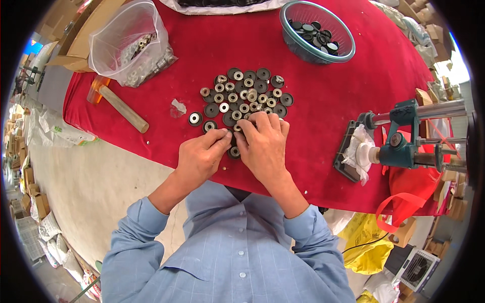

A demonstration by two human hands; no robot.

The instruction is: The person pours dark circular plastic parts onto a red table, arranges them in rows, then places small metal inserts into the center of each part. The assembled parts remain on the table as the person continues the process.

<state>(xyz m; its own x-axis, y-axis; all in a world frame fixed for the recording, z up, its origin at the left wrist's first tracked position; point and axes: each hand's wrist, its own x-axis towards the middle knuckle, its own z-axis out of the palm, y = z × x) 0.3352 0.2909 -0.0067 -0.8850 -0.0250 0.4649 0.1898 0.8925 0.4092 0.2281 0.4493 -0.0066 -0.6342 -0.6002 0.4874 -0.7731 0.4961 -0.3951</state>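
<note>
Small metal ring bearings [224,107] and round black caps [263,73] lie in a loose cluster on the red cloth. Some bearings sit inside caps. My left hand [200,152] is at the near edge of the cluster, thumb and forefinger pinched together; whatever is between them is hidden. Beside it, my right hand [265,144] curls its fingers over the near right of the cluster, its thumb and forefinger around a bearing [237,128]. One capped bearing [234,152] rests just below the two hands, and another [195,118] lies at the cluster's left.
A clear plastic tub [151,55] of metal parts stands far left, near a wooden-handled hammer [124,109]. A blue-green basket [290,43] holds black discs. At right is a green hand press [404,134] beside a red bag [414,194]. The cloth-covered table [313,151] curves toward me.
</note>
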